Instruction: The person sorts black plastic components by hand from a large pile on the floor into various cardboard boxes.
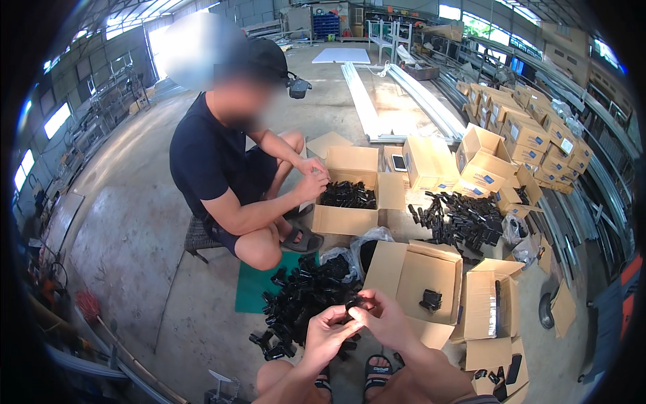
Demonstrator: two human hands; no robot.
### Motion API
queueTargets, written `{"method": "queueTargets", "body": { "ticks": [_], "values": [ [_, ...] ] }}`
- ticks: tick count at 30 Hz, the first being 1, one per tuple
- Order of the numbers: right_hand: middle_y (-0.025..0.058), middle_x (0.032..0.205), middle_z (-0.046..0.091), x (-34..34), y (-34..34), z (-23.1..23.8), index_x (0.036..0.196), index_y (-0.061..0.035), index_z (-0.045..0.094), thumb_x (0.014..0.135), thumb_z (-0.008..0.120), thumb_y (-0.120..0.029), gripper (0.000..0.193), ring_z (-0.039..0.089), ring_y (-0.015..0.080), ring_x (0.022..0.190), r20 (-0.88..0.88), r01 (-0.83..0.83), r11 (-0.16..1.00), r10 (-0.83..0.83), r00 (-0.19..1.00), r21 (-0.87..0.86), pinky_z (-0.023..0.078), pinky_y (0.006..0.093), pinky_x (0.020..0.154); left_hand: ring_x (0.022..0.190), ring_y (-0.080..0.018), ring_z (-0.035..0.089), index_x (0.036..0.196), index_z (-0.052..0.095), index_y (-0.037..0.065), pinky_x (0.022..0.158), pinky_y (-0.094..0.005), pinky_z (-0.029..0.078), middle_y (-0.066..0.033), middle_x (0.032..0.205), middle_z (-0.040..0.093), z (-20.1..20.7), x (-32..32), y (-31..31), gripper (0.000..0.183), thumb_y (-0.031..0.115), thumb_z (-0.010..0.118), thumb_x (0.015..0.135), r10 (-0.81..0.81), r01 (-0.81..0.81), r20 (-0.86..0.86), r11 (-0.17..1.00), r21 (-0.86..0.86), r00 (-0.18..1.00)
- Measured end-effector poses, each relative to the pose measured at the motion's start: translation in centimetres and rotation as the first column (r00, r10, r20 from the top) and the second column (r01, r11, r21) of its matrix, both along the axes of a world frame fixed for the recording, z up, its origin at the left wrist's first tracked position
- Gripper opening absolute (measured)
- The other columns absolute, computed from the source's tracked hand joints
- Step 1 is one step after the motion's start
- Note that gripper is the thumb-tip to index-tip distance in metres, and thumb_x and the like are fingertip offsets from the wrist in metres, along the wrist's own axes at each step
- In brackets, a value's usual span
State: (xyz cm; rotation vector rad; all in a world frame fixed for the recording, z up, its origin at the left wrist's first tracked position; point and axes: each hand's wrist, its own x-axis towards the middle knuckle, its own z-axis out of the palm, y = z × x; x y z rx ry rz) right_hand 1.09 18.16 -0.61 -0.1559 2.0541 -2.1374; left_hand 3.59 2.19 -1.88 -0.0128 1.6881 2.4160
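Between my left hand (328, 335) and my right hand (385, 318) is a small black plastic part (354, 304), pinched by the fingers of both. Its exact kind is too small to make out. Just left of my hands, a heap of black plastic parts (296, 296) lies partly on a green mat (250, 286). An open cardboard box (383, 264) stands right beyond my right hand, with a small cluster of black parts (431, 300) inside.
A co-worker (215, 161) sits on a low stool at the left, hands over a cardboard box (346, 219) of black parts. More black parts (461, 219) are piled on the floor to the right. Stacked cartons (528, 131) and long metal profiles (572, 222) line the right side.
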Motion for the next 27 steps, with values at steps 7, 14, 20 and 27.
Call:
{"method": "queueTargets", "body": {
  "ticks": [7,14,20,27],
  "values": [
    [0.0032,0.101,0.066,-1.0,1.9,-0.1,0.125,-0.0036,0.06,0.099,0.057,-0.018,0.029,0.061,0.0098,0.09,0.185,0.018,0.971,0.028,0.982,-0.239,0.05,0.0278,0.078,0.088,-0.009,0.064,0.112,0.066,-0.001,0.078,-0.0232,0.054,-0.0049,0.101,0.07,-0.1,-0.5,0.3,0.023,0.005,0.071,0.09,-0.092,0.088,0.064,0.994,0.063,0.994],
    [0.0016,0.091,0.061,-1.2,2.0,-0.2,0.126,-0.0052,0.058,0.104,0.048,-0.027,0.033,0.057,0.0125,0.081,0.493,0.217,0.842,0.065,0.868,-0.494,0.046,0.0282,0.075,0.071,-0.005,0.048,0.127,0.059,0.008,0.063,-0.0216,0.045,0.0032,0.084,0.053,-1.5,-0.8,1.2,0.04,0.036,0.039,0.108,0.003,0.006,0.104,0.996,-0.088,0.995],
    [0.0034,0.091,0.057,0.1,-0.1,0.2,0.115,-0.0033,0.055,0.107,0.043,-0.028,0.029,0.056,0.0103,0.083,0.311,0.34,0.868,-0.231,0.922,-0.361,0.046,0.0252,0.075,0.091,-0.0099,0.058,0.133,0.054,0.003,0.083,-0.0236,0.047,-0.0024,0.107,0.063,0.2,-0.6,1.2,0.039,0.029,0.047,0.106,-0.026,0.004,0.168,0.992,0.128,0.986],
    [0.0065,0.09,0.059,0.2,0.4,0.2,0.106,-0.0015,0.051,0.107,0.04,-0.033,0.034,0.058,0.0117,0.081,0.127,0.079,0.99,-0.094,0.987,0.119,0.048,0.028,0.075,0.102,-0.0146,0.065,0.131,0.057,-0.003,0.09,-0.0308,0.053,-0.0095,0.116,0.067,0.3,-0.2,1.4,0.039,0.0,0.065,0.092,0.007,-0.047,-0.19,0.977,-0.206,0.982]
  ]
}}
